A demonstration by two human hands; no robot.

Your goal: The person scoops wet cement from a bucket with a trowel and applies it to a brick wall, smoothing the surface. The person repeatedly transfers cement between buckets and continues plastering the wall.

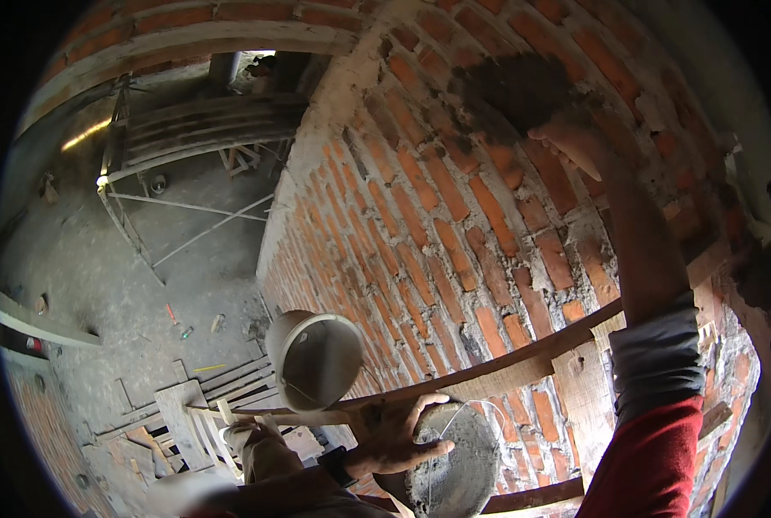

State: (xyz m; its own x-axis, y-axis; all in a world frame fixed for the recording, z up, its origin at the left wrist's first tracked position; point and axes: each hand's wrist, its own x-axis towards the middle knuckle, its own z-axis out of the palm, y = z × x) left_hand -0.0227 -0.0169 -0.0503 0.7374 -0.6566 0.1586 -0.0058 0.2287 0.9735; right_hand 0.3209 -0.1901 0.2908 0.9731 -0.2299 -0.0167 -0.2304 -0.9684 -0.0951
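On the brick wall, a dark wet patch of mortar spreads high at the right. My right hand is at the lower edge of this patch, fingers curled; whatever it grips is lost in the shadow. Below, my left hand grasps the side of a round bucket with a thin wire handle. Grey mortar is inside it, and my thumb lies over the rim.
A second, pale bucket stands beside the wall, left of my left hand. A curved wooden plank runs along the wall. Farther down are a metal scaffold frame, loose boards and the concrete floor with scattered small items.
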